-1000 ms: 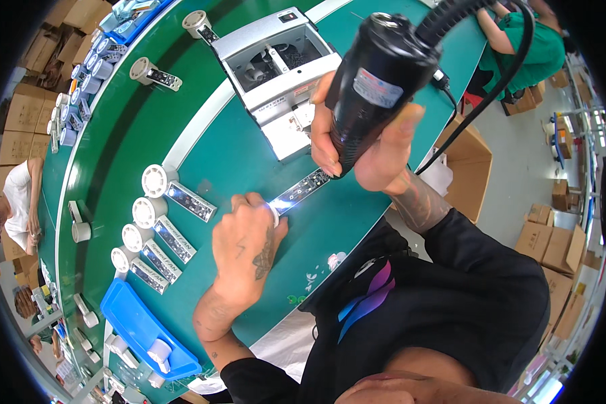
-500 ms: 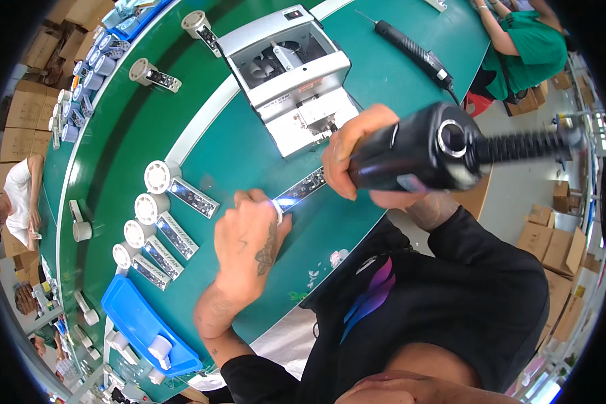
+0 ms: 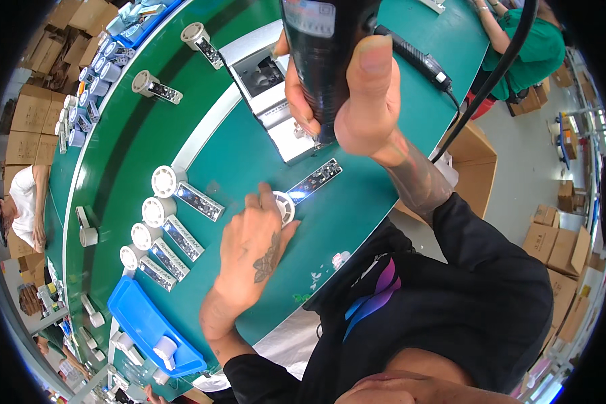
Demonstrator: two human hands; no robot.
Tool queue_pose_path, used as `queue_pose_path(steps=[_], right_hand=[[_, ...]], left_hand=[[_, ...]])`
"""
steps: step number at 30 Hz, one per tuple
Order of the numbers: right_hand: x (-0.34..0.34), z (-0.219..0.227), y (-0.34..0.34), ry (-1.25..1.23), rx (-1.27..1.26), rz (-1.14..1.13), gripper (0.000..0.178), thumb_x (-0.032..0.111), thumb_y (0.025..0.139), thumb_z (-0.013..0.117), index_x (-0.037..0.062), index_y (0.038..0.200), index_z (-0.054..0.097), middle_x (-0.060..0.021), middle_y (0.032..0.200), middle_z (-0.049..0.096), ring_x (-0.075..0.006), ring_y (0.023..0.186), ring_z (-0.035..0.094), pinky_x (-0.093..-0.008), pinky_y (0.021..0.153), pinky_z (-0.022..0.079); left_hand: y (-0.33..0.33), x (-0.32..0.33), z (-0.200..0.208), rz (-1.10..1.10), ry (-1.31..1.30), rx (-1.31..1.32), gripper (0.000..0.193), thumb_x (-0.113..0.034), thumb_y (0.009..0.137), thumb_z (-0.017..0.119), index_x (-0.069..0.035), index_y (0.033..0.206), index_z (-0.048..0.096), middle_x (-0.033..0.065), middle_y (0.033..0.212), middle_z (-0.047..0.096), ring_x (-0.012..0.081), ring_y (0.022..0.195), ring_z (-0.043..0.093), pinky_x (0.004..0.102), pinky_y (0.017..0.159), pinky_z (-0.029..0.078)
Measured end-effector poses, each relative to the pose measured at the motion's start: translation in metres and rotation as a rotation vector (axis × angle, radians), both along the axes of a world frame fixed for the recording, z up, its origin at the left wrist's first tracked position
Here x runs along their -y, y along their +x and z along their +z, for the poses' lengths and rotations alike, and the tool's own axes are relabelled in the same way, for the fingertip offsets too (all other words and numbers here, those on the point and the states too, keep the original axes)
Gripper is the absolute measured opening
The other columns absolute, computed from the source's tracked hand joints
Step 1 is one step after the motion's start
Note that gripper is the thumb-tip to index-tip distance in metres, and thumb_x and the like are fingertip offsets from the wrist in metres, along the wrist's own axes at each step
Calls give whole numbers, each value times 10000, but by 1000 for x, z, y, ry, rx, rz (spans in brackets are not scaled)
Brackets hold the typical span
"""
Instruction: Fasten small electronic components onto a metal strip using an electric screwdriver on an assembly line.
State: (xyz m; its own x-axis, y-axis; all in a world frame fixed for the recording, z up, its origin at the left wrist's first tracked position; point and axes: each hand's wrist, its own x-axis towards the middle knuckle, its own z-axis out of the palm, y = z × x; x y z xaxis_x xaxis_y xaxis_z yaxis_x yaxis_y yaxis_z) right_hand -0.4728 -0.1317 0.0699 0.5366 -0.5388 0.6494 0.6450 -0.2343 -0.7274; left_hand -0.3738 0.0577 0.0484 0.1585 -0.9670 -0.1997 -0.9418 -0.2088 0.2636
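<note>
My left hand (image 3: 252, 236) is closed on the round white head of a handheld fan (image 3: 285, 207). The fan lies on the green bench, and its handle points up and right with the circuit board (image 3: 316, 180) exposed. In my right hand (image 3: 369, 101) is a black electric screwdriver (image 3: 323, 74), gripped around its body and held nearly upright. Its lower end is at the front of a silver screw feeder (image 3: 271, 114), where my fingers and the tool hide the bit. Left of my left hand, several similar fans (image 3: 198, 200) lie in a row.
A blue bin (image 3: 124, 303) with white fan parts stands at lower left. More fans sit on the green conveyor (image 3: 124, 135). Another black screwdriver (image 3: 417, 62) lies behind my right hand, and a dark cable (image 3: 491, 91) hangs at right. Co-workers sit at far left and upper right.
My right hand has lifted the screwdriver off the fan's handle end, moving it up and left to the screw feeder and tipping it upright. The board now shows whole. My left hand stays on the fan.
</note>
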Motion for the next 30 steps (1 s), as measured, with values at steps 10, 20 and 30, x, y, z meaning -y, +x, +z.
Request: queue_pose_path(steps=[10, 20, 30], right_hand=[[-48, -15, 11, 203, -176, 138, 1083, 885, 809, 375, -120, 1189, 512, -67, 635, 571, -68, 463, 479, -229, 446, 400], [-51, -42, 22, 158, -8, 271, 763, 665, 963, 469, -37, 1259, 497, -2, 677, 551, -33, 514, 489, -202, 450, 388], [-57, -45, 20, 145, 7, 282, 615, 592, 983, 518, -14, 1087, 521, 2, 664, 543, -38, 517, 486, -212, 452, 394]], left_hand=[[-1, 6, 5, 14, 59, -85, 499, -206, 826, 780, 79, 1155, 537, 259, 1000, 637, 410, 825, 672, 459, 687, 550], [6, 0, -1, -24, 2, -64, 462, -219, 829, 777, 71, 1105, 548, 258, 967, 638, 415, 807, 663, 468, 689, 543], [2, -9, -6, -104, -141, -45, 410, -227, 835, 769, 17, 1085, 553, 203, 886, 607, 391, 741, 622, 461, 650, 503]])
